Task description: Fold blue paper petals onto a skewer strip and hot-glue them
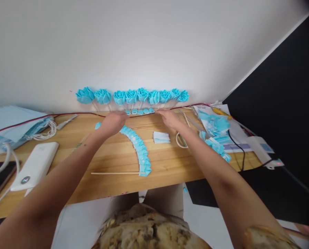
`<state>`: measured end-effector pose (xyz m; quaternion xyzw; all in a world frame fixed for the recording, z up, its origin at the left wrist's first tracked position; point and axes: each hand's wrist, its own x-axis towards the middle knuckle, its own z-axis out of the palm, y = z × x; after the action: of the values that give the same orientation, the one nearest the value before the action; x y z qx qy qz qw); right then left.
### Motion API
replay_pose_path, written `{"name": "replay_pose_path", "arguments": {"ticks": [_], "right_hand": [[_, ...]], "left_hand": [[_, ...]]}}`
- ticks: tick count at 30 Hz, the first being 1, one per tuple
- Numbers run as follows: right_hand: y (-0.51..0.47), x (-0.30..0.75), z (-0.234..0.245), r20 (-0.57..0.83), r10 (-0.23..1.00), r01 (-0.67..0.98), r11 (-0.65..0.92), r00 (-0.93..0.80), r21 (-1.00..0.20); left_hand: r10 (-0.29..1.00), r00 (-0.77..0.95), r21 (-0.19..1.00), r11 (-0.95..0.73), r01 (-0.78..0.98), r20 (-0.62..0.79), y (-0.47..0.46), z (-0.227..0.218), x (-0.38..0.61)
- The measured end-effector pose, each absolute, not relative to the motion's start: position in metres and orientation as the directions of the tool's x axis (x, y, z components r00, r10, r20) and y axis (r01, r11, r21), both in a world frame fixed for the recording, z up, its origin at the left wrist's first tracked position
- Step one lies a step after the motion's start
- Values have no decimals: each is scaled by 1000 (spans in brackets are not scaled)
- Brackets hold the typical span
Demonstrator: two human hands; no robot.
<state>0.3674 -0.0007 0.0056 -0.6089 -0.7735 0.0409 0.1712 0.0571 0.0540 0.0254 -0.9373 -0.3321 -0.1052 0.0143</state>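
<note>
My left hand (114, 122) is at the back of the table, its fingers drawn together by the left end of a short row of small folded blue pieces (140, 112). By the right end of that row is my right hand (169, 118), fingers also together; the blurred fingertips hide what is in either. A curved strip of overlapping blue petals (140, 150) runs from beneath my left wrist toward the front edge. Its near end lies over a thin wooden stick (115, 173). Blue paper-like roses (142, 94) on sticks lean along the wall behind my hands.
A small white-and-blue stack (161, 137) and a tape roll (181, 140) lie near my right forearm. Blue scraps (214, 124) and a power strip (263, 150) are at right. Blue sheets (14, 122), white cords (47, 131), a power bank (35, 166) and a phone (0, 180) are at left.
</note>
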Motion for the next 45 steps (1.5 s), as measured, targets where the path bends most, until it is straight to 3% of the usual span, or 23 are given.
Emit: {"name": "replay_pose_path", "arguments": {"ticks": [3,7,10,12,17,24,27,30,34,39,45], "right_hand": [[-21,358,15,204,958,931,251,-200,-264],[-76,334,23,279,918,889,359,-282,-284],[-126,318,18,317,902,824,408,-295,-394],[-151,311,8,364,911,796,361,-191,-486],[-176,298,-20,474,881,759,311,-4,-572],[-190,282,-37,570,818,753,420,-73,-506],[-195,301,-33,542,840,852,293,-14,-433],[-194,334,-21,474,866,952,-6,158,-307],[-177,369,-6,296,893,941,-326,339,-94],[-149,373,-4,101,903,907,-421,417,14],[-157,368,-13,219,859,886,-454,462,-89]], "left_hand": [[651,724,105,-756,647,228,11,40,39],[693,609,372,-721,584,387,-72,40,8],[792,469,556,-610,565,392,-127,25,-10],[831,425,627,-552,549,359,-151,11,-16],[847,377,658,-529,536,374,-170,-12,-18],[798,344,637,-603,480,496,-170,-26,-16],[791,327,631,-611,478,518,-168,-35,-19],[779,317,616,-624,480,542,-164,-41,-24],[759,347,627,-651,429,551,-162,-45,-28],[800,351,686,-598,414,486,-164,-46,-31],[894,311,780,-437,447,322,-164,-46,-39]]}}
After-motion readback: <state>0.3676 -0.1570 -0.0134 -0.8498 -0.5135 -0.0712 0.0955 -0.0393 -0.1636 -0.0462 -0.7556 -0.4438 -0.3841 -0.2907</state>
